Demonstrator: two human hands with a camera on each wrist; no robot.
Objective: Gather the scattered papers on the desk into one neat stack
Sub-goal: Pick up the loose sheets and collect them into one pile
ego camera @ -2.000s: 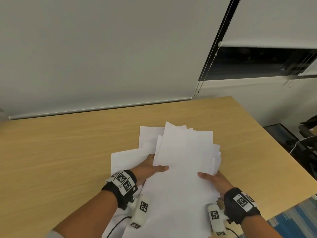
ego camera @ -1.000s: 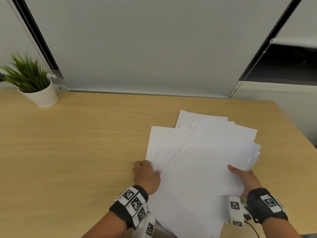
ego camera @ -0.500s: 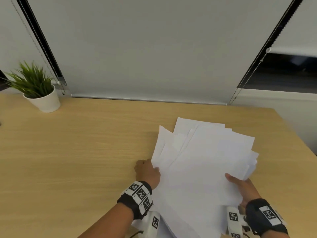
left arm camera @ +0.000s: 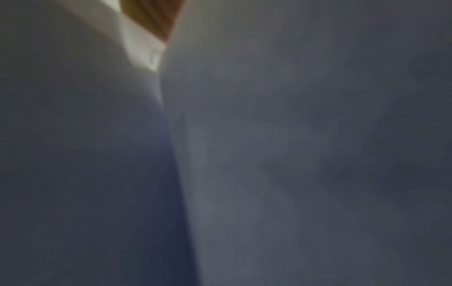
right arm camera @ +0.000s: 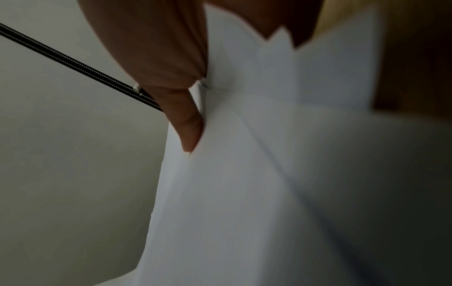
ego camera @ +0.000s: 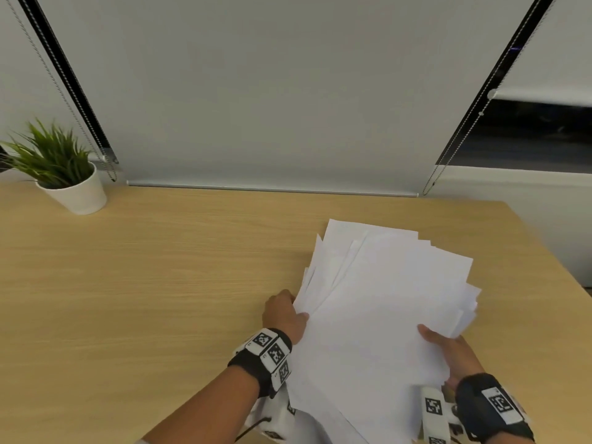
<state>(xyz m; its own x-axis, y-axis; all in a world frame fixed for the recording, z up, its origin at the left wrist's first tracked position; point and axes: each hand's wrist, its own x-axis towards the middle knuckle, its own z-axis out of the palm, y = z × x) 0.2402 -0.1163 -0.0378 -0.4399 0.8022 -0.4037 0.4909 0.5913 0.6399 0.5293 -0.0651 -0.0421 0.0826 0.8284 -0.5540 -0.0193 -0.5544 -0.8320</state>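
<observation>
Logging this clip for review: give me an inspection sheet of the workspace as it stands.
Surface: light wood desk, grain running left to right.
Job's things: white papers bunched into one loose pile on the right side, edges and corners fanned out, not yet squared.
Clutter: potted plant in a white pot at the far left corner, apart from the pile.
Hands: left hand grips the pile's left edge; right hand holds its right edge, thumb on top. Both wear black wristbands with marker tags.
Cables: a thin dark lead below the left wrist; bead chains hang from the blinds.
Surroundings: grey roller blinds behind the desk, dark window at upper right.
</observation>
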